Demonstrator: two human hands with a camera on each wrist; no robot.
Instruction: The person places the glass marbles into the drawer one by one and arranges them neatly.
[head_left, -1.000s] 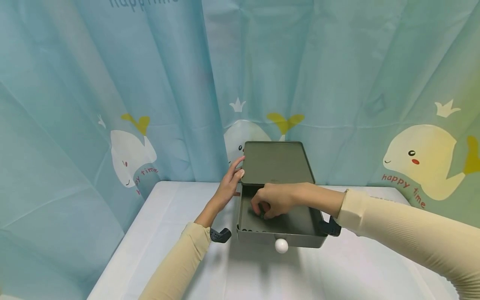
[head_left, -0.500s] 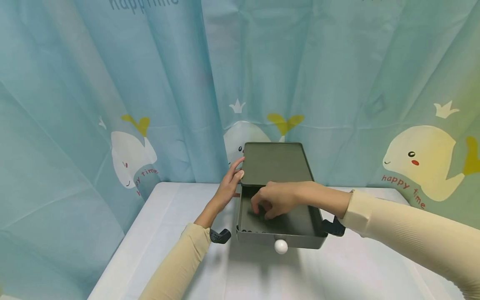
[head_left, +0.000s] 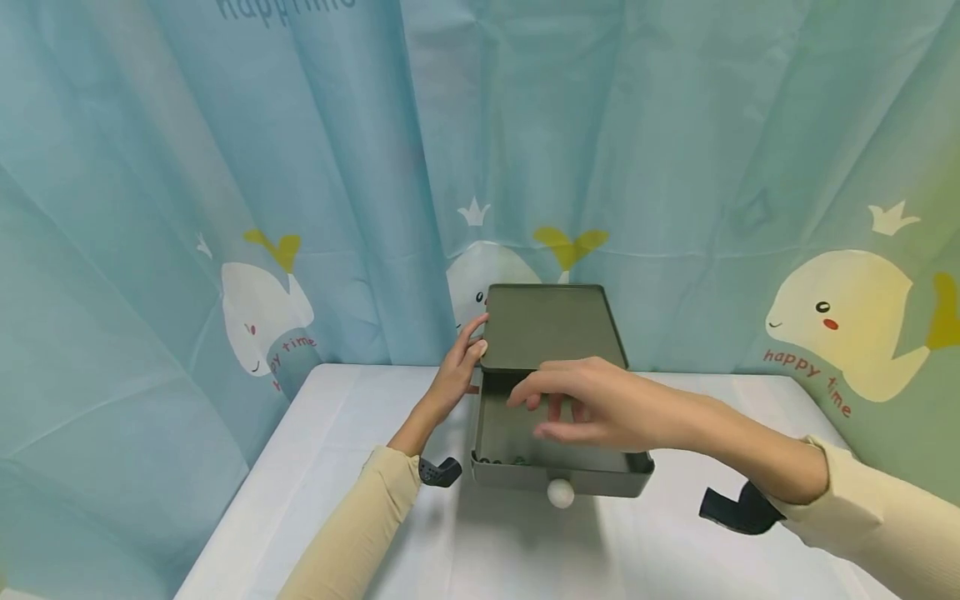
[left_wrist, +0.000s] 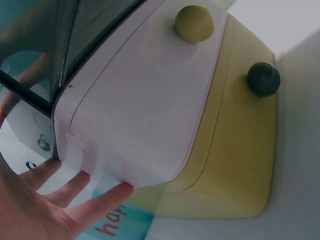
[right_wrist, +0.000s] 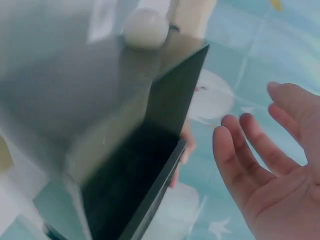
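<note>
A dark green drawer (head_left: 562, 479) with a white knob (head_left: 560, 493) stands pulled out of a small cabinet (head_left: 555, 325) in the head view. Several small dark round items (head_left: 519, 461) lie inside along its front wall; their kind is too small to tell. My right hand (head_left: 600, 404) hovers over the drawer with loosely bent fingers and holds nothing; the right wrist view shows its palm bare. My left hand (head_left: 453, 367) rests against the cabinet's left side. In the left wrist view, its straight fingers (left_wrist: 102, 202) touch the side of a white drawer (left_wrist: 140, 105).
Below the white drawer, which has a yellow knob (left_wrist: 194, 24), sits a yellow drawer (left_wrist: 240, 135) with a dark green knob (left_wrist: 263, 79). The cabinet stands on a white table (head_left: 360, 417). A blue whale-print curtain (head_left: 360, 208) hangs behind it.
My right hand, earlier down in the drawer with fingers bent to its floor, has lifted out, its fingers spreading and its forearm shifting right. My left hand stays in place.
</note>
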